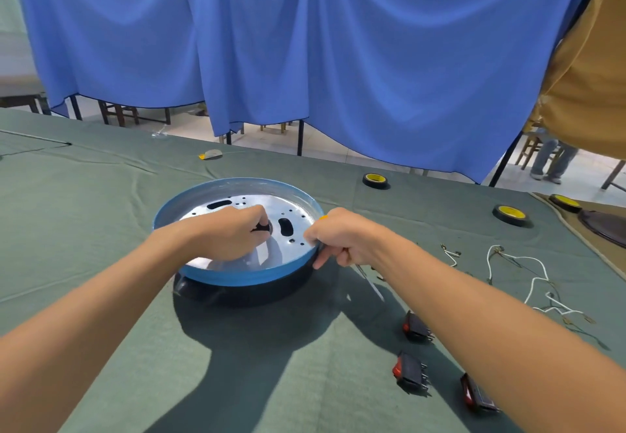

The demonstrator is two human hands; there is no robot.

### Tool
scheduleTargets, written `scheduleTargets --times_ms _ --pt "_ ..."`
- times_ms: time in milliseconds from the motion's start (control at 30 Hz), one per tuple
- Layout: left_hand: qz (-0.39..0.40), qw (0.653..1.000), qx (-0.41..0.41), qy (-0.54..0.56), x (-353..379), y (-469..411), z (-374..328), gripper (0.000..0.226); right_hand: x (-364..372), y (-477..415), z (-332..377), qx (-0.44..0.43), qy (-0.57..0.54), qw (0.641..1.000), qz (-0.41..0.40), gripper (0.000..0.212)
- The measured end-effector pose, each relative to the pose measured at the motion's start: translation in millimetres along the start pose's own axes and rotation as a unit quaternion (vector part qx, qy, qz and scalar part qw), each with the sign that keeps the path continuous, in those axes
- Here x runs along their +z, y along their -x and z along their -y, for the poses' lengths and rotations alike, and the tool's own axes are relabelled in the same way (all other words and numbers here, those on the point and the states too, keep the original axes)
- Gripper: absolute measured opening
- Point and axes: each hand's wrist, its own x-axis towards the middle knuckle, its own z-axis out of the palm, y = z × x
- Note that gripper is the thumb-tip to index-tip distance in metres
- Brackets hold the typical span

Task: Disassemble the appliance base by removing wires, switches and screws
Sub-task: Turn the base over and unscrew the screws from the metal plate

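Bright daylight, seemingly from high beyond the left grip (pixel 233 232) and right grip (pixel 342 237), casts hard-edged shadows on the table (pixel 101 229) nearer than them. The metal plate (pixel 274 203) between them glares. Wide-angle bowing bends the edges; both grips look slightly blurred.

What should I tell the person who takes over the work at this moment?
The left hand grips a black part at the middle of the plate.
The right hand grips a screwdriver at the rim of the base.
Done: three switches and the wires lie on the cloth, right of the base.
To do: the black part, perhaps; no screws can be seen.
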Motion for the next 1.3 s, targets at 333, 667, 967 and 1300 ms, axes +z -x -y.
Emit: scheduleTargets --times_ms 333,667,967,1300 --pt "0.066 0.997 0.037 -0.035 -6.6 10.6 -34.4 0.043 -27.6 -18.5 -1.6 -0.084 0.153 0.983 -0.058 0.029" --pt "0.077 0.997 0.03 0.001 1.2 5.8 -34.6 0.047 -25.5 16.3 -12.4 -0.011 0.069 0.996 0.051 0.022" --pt "0.139 0.964 -0.032 0.222 8.9 7.1 -43.4 0.046 -34.4 11.0 -16.3 -0.032 0.037 0.998 0.043 0.042" --pt "0.137 0.906 -0.081 0.391 14.5 4.8 -51.6 0.055 -38.6 -21.1 -8.2 -0.074 0.152 0.986 -0.008 0.022"
